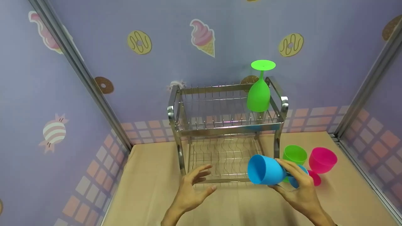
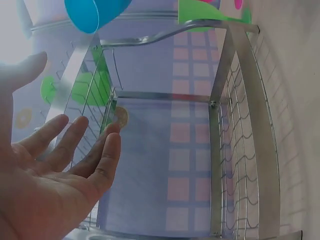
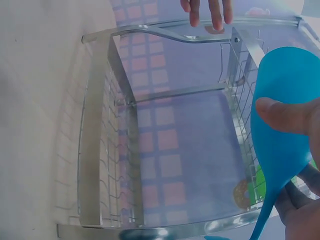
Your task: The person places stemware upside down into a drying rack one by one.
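In the head view my right hand (image 1: 300, 191) grips a blue plastic goblet (image 1: 271, 171) tipped on its side, its mouth facing left and its foot behind the fingers. The right wrist view shows the thumb (image 3: 282, 114) pressed along the goblet's bowl. Left of it, my left hand (image 1: 191, 193) hovers before the rack with fingers spread and nothing in them. A two-tier metal dish rack (image 1: 229, 130) stands ahead of both hands. On its upper tier, at the right end, a green goblet (image 1: 259, 97) sits upside down, foot uppermost.
Right of the rack, a second green goblet (image 1: 294, 153) and a pink goblet (image 1: 323, 160) stand upright on the beige table (image 1: 147, 191), partly behind my right hand and the blue goblet. Patterned panels with a metal corner post (image 1: 84, 75) enclose the table.
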Motion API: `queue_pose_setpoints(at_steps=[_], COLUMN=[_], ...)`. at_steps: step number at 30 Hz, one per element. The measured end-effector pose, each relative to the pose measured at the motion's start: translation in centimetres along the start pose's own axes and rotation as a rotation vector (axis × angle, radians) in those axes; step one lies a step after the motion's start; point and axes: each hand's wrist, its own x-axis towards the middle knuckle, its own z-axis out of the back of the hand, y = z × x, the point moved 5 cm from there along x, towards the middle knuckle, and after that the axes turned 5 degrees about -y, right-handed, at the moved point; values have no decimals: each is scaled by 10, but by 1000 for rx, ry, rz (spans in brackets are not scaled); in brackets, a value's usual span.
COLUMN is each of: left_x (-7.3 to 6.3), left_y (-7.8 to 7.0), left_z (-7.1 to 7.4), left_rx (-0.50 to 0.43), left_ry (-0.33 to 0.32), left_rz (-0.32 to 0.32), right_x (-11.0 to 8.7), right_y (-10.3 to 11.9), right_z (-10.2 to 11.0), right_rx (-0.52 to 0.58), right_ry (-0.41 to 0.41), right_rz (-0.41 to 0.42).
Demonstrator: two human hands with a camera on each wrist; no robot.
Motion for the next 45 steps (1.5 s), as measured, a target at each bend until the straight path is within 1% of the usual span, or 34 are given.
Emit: queue_pose_setpoints(at_steps=[3, 9, 12, 15, 19, 26, 30, 33, 35, 40, 45], left_x=[2, 8, 11, 14, 18, 23, 23, 23, 23, 22, 23], left_y=[-4, -14, -17, -19, -22, -26, -25, -24, -23, -22, -24], left_z=[-7, -15, -21, -26, -35, -50, -56, -59, -59, -59, -58], left_rx=[28, 56, 69, 75, 65, 45, 35, 39, 23, -40, -33], left_ry=[8, -11, -1, 12, 33, 87, 110, 107, 98, 77, 49], left_rz=[-22, -76, -96, -110, -106, -91, -118, -146, -147, -126, -156], right_x=[2, 1, 0, -1, -3, -4, -5, -7, -8, -9, -10], right_y=[8, 18, 21, 22, 24, 28, 30, 31, 32, 34, 36], right_z=[-4, -14, -19, -24, -31, -39, -41, -43, -43, -44, -43], right_rx=[-38, -111, -157, -214, -257, -243, -228, -224, -226, -236, -227], right_ry=[13, 58, 74, 90, 116, 137, 137, 139, 140, 135, 136], right_rz=[52, 150, 196, 222, 235, 246, 262, 269, 269, 285, 299])
